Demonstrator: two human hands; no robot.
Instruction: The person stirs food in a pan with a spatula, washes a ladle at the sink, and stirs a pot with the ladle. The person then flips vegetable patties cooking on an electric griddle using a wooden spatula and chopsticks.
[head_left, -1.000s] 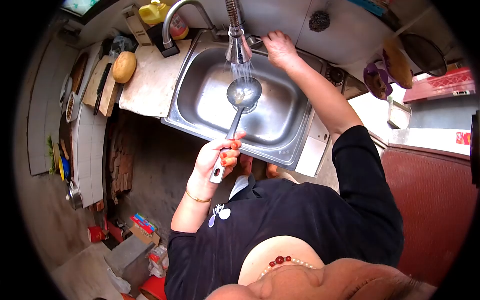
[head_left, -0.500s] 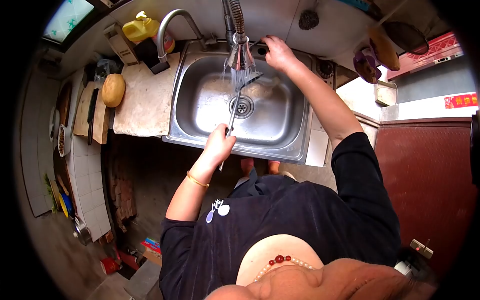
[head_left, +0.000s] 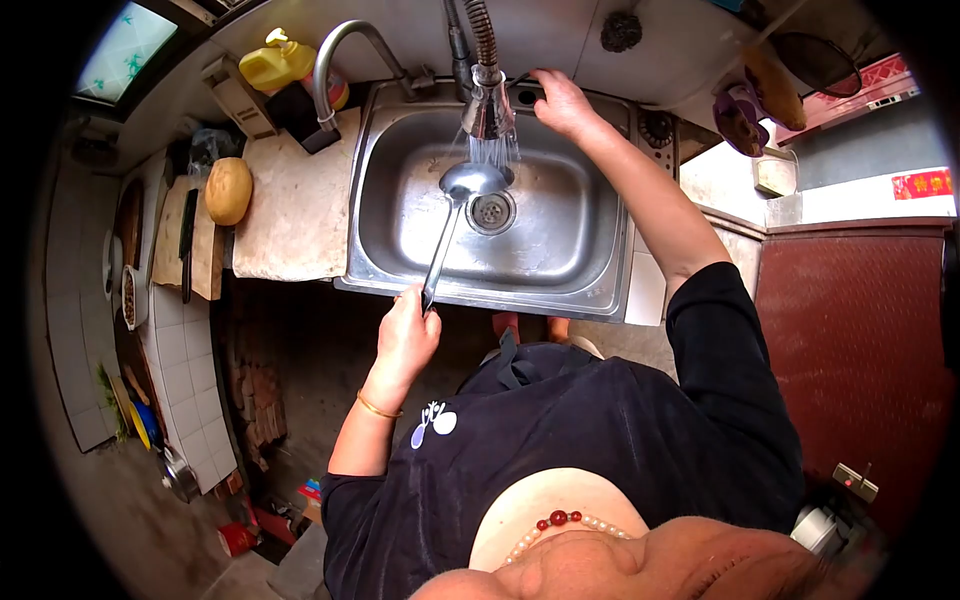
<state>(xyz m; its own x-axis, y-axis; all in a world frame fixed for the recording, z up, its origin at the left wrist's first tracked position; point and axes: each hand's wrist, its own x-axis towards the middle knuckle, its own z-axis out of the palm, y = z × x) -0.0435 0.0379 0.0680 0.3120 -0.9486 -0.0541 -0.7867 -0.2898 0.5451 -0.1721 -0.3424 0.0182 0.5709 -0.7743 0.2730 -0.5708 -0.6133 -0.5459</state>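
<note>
My left hand [head_left: 407, 330] is wrapped round the handle of a metal ladle [head_left: 437, 252], in front of the sink's near edge. The ladle's bowl [head_left: 470, 181] is tilted under the shower-like tap head [head_left: 488, 112], and running water [head_left: 492, 150] falls onto it. My right hand [head_left: 560, 103] is at the sink's back edge, fingers closed at a thin dark tap lever [head_left: 518, 79]; the fingertips are partly hidden. Below the ladle, the steel sink [head_left: 545, 250] shows its round drain [head_left: 491, 212].
A second curved tap [head_left: 330, 65] arches at the sink's back left. On the left counter are a yellow melon-like fruit [head_left: 229, 191], a cutting board [head_left: 205, 250], a dark-handled knife [head_left: 187, 235] and a yellow bottle [head_left: 277, 65]. A scrubber [head_left: 621, 32] hangs on the wall.
My left hand has moved left and toward my body with the ladle. Its bowl has turned from edge-on to showing its rounded face under the water. My right hand stays by the tap lever.
</note>
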